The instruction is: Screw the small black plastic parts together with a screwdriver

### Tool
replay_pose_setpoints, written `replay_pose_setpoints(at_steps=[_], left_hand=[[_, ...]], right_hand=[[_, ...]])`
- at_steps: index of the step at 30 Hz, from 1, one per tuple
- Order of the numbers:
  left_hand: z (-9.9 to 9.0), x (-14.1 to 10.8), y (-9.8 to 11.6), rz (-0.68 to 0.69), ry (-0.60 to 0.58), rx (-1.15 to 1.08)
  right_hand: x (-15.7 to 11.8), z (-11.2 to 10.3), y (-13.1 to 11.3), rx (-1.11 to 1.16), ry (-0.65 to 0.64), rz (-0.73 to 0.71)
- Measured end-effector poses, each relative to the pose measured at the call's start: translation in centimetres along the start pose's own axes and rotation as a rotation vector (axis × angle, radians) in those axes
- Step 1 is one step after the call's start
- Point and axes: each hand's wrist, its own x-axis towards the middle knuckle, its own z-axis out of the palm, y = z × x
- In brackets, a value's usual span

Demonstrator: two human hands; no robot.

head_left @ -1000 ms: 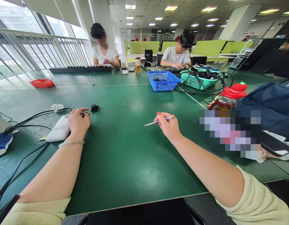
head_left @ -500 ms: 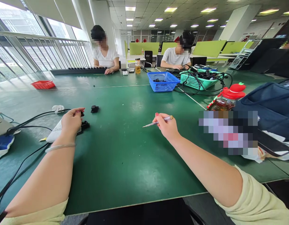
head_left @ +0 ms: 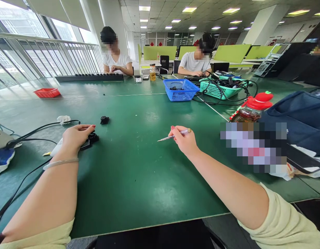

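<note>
Currently the slim screwdriver (head_left: 185, 131) sits between the thumb and forefinger of the right hand (head_left: 186, 142), those fingers pinching its pale handle; its metal shaft projects beyond the fingertips, pointing left over the green surface (head_left: 144, 180). On the other side, the left hand (head_left: 74, 136) has its thumb and forefinger drawn close together at the tips, directly above and beside a small black component (head_left: 94, 137); whether they pinch anything, I cannot tell. A white device (head_left: 56, 148) lies partly hidden behind the left wrist. Another small black component (head_left: 104, 120) rests farther out, apart from the fingers, with a crumpled white tissue (head_left: 63, 119) to its left. Beyond stand a blue plastic basket (head_left: 181, 97) and a cable-filled green basket (head_left: 217, 91), near 2 seated people in white T-shirts.
</note>
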Motion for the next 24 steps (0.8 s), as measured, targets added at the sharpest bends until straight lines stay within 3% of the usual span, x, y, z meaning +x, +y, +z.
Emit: replay_pose_setpoints(at_steps=[8,24], left_hand=[[0.0,0.3,-0.2,-0.002,-0.026,0.002],[1.0,0.4,-0.2,0.093,0.011,0.345]], right_hand=[[0.0,0.0,-0.1,-0.025,0.000,-0.003],[-0.2,-0.1,-0.4,-0.039,-0.007,-0.006]])
